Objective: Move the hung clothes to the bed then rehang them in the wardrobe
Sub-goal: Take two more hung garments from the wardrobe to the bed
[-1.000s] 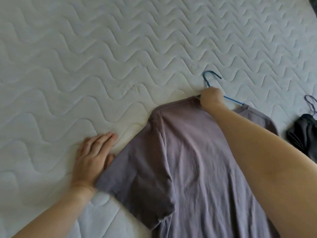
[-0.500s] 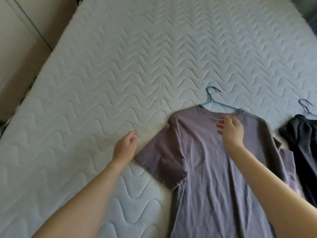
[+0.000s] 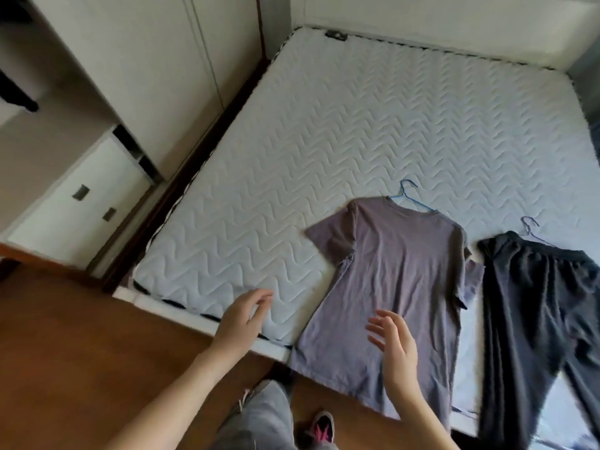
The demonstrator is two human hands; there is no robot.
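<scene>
Both your hands are free; the left hand hovers over the near edge of the bed with its fingers loosely curled and apart, and the right hand hangs above the lower half of the mauve T-shirt with fingers spread, gripping nothing. The shirt lies flat on the bed on its blue hanger, whose hook pokes out past the collar; just beside it on the right lie the dark trousers on a grey hanger.

The chief risk, as I judge it, is at the near edge; the shirt's hem and the trouser legs both drape over the side of the bed, so a tug on the cloth rather than the hanger could drag either garment down to the wooden floor; lifting by the fabric could also slide the shirt off its hanger shoulders. The shirt's right sleeve lies close to the trousers, possibly touching, though the view is too blurred there to say; pick one up carelessly and you may snag the other.

To your left stands the wardrobe with pale doors, and low drawers beside it; your own leg and shoe stand close against the bed; nothing lies between you and the wardrobe that I can see.
</scene>
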